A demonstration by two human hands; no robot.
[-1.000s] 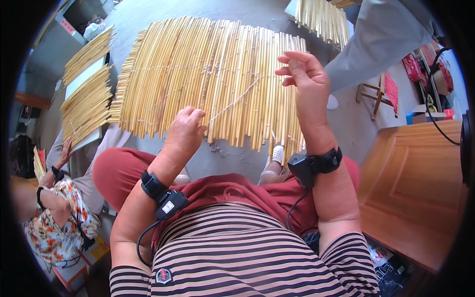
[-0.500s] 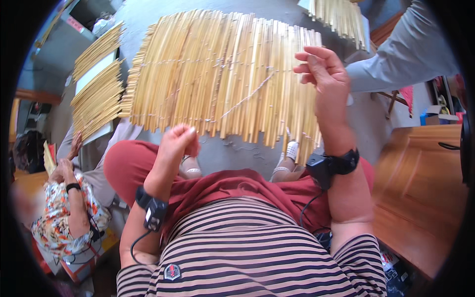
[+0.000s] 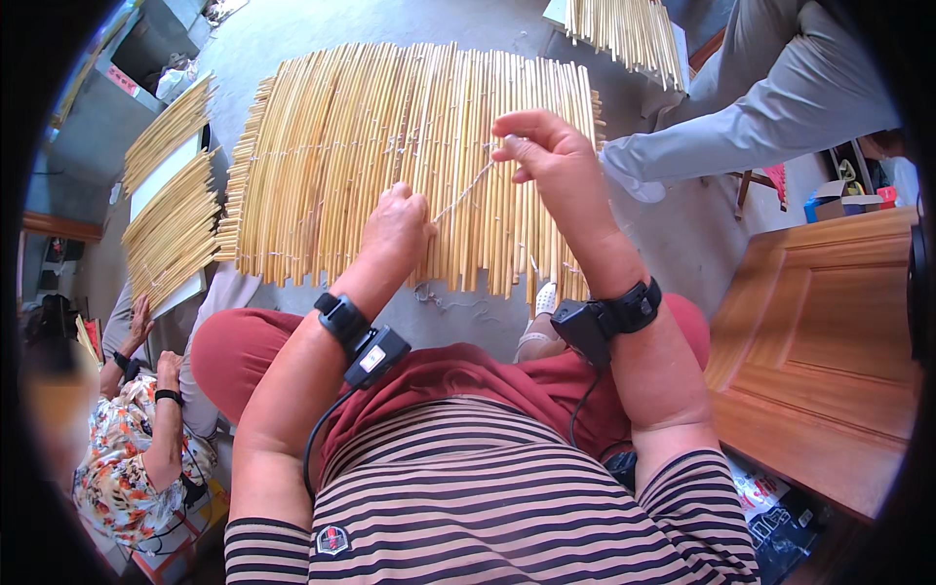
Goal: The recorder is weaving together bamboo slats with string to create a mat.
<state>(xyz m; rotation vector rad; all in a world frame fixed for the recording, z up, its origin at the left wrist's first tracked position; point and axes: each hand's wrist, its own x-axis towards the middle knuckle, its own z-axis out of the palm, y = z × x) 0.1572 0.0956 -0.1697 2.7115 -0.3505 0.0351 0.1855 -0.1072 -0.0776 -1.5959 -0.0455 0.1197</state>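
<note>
A mat of pale wooden-looking sticks [image 3: 322,166], tied in rows with thin white cord, lies in front of my knees. My left hand [image 3: 395,229] is closed in a fist over the mat's near middle; what its fingers hold, if anything, is hidden. A twisted white cord [image 3: 466,190] runs slantwise over the sticks, from beside the left knuckles up toward the right fingertips. My right hand [image 3: 556,161] is above the right part of the mat, index finger and thumb brought close together, the other fingers curled. Anything between them is too thin to make out.
Loose cord [image 3: 453,304] trails at the mat's near edge. At left, another person [image 3: 146,448] sits by smaller stick mats [image 3: 174,219]. Another stick mat [image 3: 629,39] lies at the far right, near someone's grey-trousered leg [image 3: 751,117]. A wooden panel [image 3: 809,351] stands to my right.
My left hand has moved forward and right, from the near edge onto the mat. My right hand has come left and slightly nearer, toward the slanting cord. The view has shifted a little.
</note>
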